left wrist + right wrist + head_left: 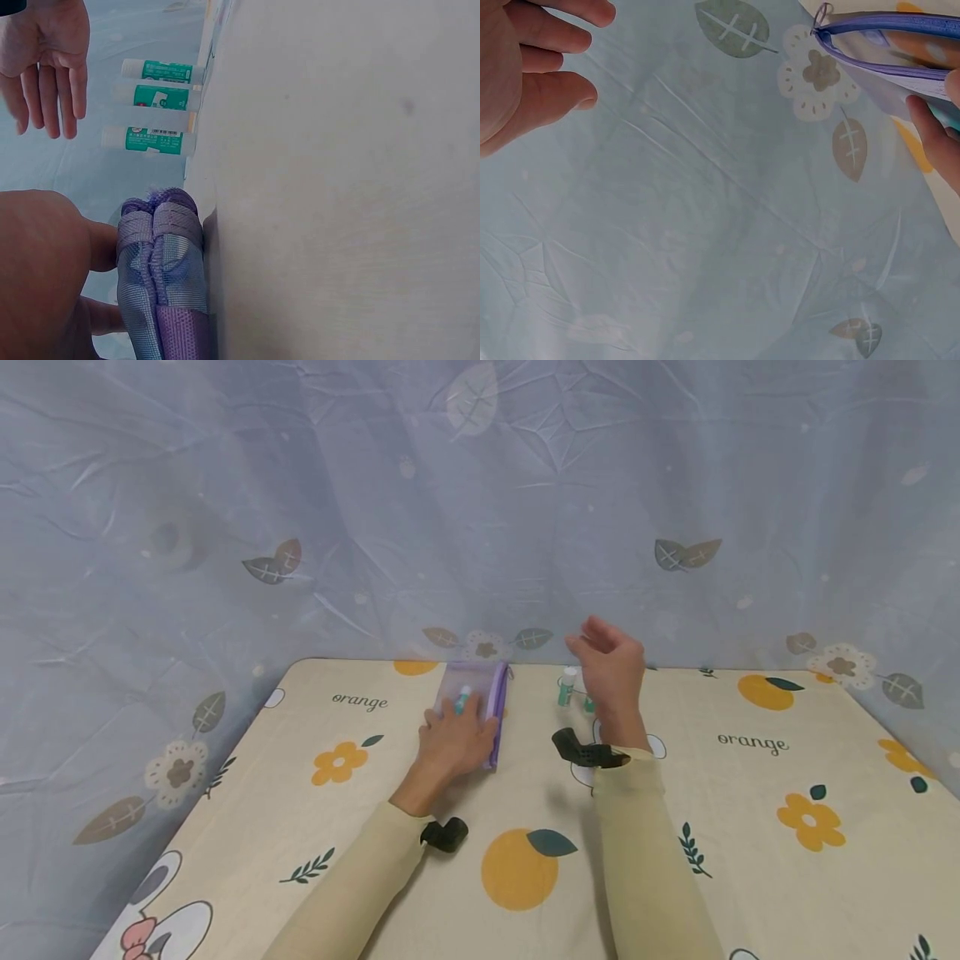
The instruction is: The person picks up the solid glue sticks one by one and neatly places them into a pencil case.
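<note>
A purple mesh zip pouch lies on the table, the two edges of its zip apart in the right wrist view. My left hand rests on the pouch with its fingers spread. Just beyond those fingertips shows a green and white glue stick; whether it is inside the pouch or on top, I cannot tell. Raised above the table, my right hand holds nothing and its fingers are loosely bent. Near it stand upright glue sticks, three of them in the left wrist view, partly hidden by that hand in the head view.
A cream tablecloth printed with oranges and flowers covers the table. Behind the table hangs a grey-blue patterned curtain, close to its back edge. Black wrist cameras sit on both forearms.
</note>
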`<state>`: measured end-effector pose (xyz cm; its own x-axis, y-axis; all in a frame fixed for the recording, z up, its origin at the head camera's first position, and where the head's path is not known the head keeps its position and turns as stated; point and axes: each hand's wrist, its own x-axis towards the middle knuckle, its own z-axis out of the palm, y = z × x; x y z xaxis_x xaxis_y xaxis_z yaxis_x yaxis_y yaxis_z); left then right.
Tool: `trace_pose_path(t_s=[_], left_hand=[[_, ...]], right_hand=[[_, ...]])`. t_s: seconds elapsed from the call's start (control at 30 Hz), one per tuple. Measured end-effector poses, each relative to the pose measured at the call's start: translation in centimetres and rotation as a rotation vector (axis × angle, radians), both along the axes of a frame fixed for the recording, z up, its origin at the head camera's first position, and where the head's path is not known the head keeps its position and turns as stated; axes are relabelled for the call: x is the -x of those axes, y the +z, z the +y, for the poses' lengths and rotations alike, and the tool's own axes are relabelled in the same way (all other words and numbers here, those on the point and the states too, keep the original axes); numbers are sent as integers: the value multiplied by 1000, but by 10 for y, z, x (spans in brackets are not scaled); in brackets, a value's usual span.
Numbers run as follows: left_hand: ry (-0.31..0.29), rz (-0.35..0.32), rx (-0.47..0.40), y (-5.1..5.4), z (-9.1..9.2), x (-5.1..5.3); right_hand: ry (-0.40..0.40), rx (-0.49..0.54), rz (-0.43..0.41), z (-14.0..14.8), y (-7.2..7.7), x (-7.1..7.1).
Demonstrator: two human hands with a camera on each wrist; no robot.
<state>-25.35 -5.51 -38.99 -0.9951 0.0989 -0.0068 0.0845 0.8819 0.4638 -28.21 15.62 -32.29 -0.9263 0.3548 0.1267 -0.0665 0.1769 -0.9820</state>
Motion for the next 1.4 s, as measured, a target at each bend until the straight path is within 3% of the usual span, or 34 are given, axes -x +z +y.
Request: trace_pose_path(t_s=[0.67, 0.93, 1.17, 1.4], left_hand=[[8, -29, -11, 0, 0, 2], [6, 13, -1, -23, -1, 17], [7, -16, -5, -4, 0, 4], [11, -10, 6, 0, 2, 0]], right_hand=[[-25, 27, 14, 9, 2, -2], [-72, 53, 19, 16, 2, 0], [-100, 72, 3, 23, 3, 0], [-104, 69, -7, 27, 4, -1]])
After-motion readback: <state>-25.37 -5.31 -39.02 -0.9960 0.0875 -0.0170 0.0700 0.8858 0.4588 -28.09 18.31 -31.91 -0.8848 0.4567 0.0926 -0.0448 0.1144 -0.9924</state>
